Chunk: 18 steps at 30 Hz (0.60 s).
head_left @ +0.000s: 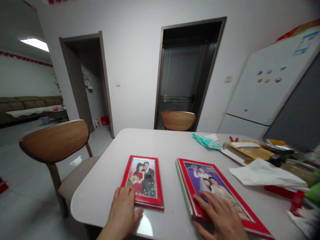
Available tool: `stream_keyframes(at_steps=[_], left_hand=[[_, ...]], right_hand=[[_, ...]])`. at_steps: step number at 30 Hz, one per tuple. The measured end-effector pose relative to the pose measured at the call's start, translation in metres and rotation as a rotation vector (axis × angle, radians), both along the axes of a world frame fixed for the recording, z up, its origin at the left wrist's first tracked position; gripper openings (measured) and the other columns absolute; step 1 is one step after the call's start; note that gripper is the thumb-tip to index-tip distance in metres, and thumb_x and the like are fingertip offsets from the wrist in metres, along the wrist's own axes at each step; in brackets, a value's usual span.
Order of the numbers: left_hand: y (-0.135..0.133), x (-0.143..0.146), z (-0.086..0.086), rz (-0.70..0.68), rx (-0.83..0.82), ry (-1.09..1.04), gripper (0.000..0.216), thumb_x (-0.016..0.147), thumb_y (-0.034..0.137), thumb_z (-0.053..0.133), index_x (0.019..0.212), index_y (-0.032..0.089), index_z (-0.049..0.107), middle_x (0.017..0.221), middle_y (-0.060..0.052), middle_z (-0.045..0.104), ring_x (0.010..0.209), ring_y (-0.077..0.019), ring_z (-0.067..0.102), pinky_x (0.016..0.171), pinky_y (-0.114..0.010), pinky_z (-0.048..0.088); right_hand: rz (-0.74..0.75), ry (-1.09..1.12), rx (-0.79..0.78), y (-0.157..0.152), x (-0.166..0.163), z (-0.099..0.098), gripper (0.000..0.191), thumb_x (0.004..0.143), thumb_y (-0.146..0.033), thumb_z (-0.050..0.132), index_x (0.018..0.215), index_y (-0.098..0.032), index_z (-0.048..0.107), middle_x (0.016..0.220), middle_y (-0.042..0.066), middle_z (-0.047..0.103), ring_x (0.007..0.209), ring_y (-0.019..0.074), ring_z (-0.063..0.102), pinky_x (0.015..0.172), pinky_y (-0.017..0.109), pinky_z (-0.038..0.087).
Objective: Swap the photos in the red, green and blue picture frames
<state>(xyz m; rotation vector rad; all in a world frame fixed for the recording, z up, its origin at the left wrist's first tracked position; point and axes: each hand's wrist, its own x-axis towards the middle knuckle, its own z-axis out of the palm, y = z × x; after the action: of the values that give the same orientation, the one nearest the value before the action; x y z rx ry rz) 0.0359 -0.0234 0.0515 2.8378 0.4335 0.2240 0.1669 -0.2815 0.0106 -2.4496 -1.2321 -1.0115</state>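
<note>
A small red-bordered photo frame (146,178) lies face up on the white table, showing a couple in a red dress and a dark suit. My left hand (123,210) grips its lower left corner, fingers over the left edge and thumb by the bottom edge. To the right, a larger red photo frame (215,186) with a wedding picture rests on top of something with a green and white edge, perhaps another frame. Over its lower part my right hand (221,215) lies open, fingers stretched across the picture.
The white table (110,180) has a teal and white wrapper (207,141) toward the back. White paper (267,175), a yellow envelope (252,150) and clutter crowd its right side. Wooden chairs stand at the left (57,140) and far side (178,120). A white fridge (260,96) is behind.
</note>
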Motion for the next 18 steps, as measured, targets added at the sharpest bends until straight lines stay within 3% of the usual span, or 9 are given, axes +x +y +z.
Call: stream_keyframes(at_steps=[5,10,12,15,18], left_hand=[[-0.033,-0.018,-0.009,-0.143,-0.117,0.052,0.068,0.051,0.030,0.070,0.112,0.012,0.047,0.122,-0.014,0.044,0.112,-0.0311,0.036,0.096,-0.042,0.024],[-0.047,-0.019,-0.024,-0.162,-0.031,-0.054,0.028,0.055,0.016,0.065,0.081,0.018,0.058,0.092,-0.006,0.058,0.087,-0.0253,0.049,0.079,-0.038,0.039],[-0.049,-0.023,-0.023,-0.203,-0.020,-0.105,0.022,0.056,0.017,0.064,0.077,0.018,0.058,0.087,-0.005,0.059,0.082,-0.0243,0.050,0.075,-0.037,0.041],[-0.047,-0.029,-0.007,-0.210,-0.071,-0.284,0.022,0.060,0.017,0.060,0.082,0.018,0.056,0.087,-0.006,0.058,0.084,-0.0238,0.051,0.076,-0.037,0.042],[-0.039,-0.034,0.023,-0.108,-0.242,-0.537,0.030,0.069,0.017,0.051,0.099,0.019,0.049,0.090,-0.005,0.056,0.084,-0.0201,0.052,0.076,-0.034,0.044]], right_hand=[[-0.102,-0.047,-0.126,-0.018,0.019,-0.015,0.052,0.057,-0.036,0.060,0.108,-0.026,0.053,0.108,0.007,0.056,0.096,0.0281,0.048,0.078,0.041,0.035],[-0.124,0.025,-0.151,-0.004,0.040,-0.011,0.050,0.061,-0.036,0.057,0.110,-0.025,0.051,0.112,0.007,0.053,0.100,0.0269,0.046,0.080,0.040,0.035],[-0.094,0.043,-0.122,0.002,0.043,-0.004,0.050,0.062,-0.037,0.057,0.110,-0.023,0.052,0.112,0.008,0.053,0.102,0.0279,0.045,0.082,0.042,0.035],[-0.005,0.082,0.019,0.018,0.030,0.010,0.050,0.064,-0.040,0.055,0.109,-0.019,0.051,0.114,0.011,0.050,0.105,0.0286,0.042,0.086,0.044,0.033],[0.162,0.223,0.195,0.048,-0.001,0.022,0.043,0.071,-0.036,0.049,0.111,-0.020,0.047,0.117,0.010,0.046,0.109,0.0246,0.040,0.089,0.041,0.034]])
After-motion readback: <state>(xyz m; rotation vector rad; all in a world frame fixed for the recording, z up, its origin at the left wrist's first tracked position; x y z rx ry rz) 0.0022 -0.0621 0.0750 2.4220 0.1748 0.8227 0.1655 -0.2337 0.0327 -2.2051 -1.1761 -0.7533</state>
